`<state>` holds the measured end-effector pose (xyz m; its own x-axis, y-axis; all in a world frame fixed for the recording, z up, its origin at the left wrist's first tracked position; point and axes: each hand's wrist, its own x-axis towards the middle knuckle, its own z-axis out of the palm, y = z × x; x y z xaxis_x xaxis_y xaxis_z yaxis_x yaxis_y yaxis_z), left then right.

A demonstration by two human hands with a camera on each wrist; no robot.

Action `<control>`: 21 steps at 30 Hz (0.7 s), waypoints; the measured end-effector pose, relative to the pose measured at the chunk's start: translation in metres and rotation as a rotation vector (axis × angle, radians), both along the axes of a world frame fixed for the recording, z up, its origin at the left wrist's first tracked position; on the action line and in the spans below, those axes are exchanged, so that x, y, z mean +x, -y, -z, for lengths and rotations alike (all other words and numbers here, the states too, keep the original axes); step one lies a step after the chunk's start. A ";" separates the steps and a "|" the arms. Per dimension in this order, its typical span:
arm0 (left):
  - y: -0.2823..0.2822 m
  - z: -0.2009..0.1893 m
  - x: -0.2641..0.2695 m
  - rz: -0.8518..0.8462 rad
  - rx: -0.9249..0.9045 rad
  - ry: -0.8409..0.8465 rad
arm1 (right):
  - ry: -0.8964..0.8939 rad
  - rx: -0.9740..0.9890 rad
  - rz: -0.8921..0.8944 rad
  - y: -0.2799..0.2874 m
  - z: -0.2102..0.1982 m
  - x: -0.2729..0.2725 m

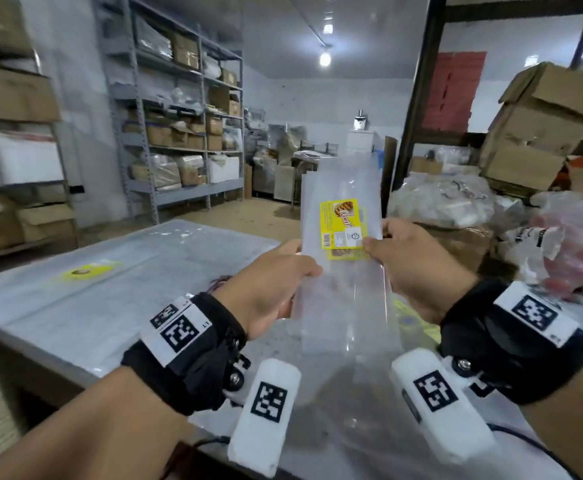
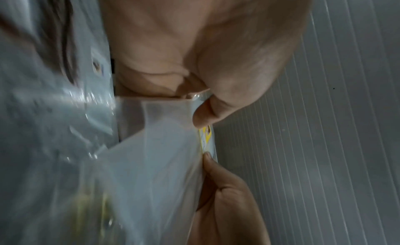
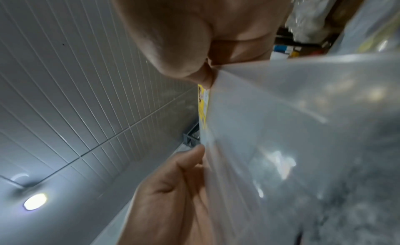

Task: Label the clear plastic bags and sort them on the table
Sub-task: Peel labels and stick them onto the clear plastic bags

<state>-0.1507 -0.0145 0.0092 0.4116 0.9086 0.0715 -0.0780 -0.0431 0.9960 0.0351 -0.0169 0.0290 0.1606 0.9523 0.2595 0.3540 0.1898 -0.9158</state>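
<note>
You hold a clear plastic bag (image 1: 340,202) upright above the table (image 1: 86,306). Your left hand (image 1: 272,285) grips its left edge, and your right hand (image 1: 418,268) pinches the yellow label (image 1: 340,223) on the bag's front.

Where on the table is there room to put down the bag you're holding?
Both hands, left hand and right hand, hold the clear bag up. The freest patch is the far left of the table, beyond the labelled bag lying flat. The right side looks crowded: a plastic-wrapped pile sits there, and more yellow labels lie under the right hand.
</note>
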 end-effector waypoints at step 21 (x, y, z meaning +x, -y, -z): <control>-0.053 0.004 -0.329 -0.755 -0.011 -0.717 | -0.418 -0.403 -0.452 -0.119 0.055 -0.346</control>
<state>-0.4797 0.0389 0.0052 -0.3217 0.9465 0.0248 0.5761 0.1749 0.7985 -0.3113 0.1017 -0.0255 -0.2612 0.9576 -0.1215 -0.0736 -0.1453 -0.9867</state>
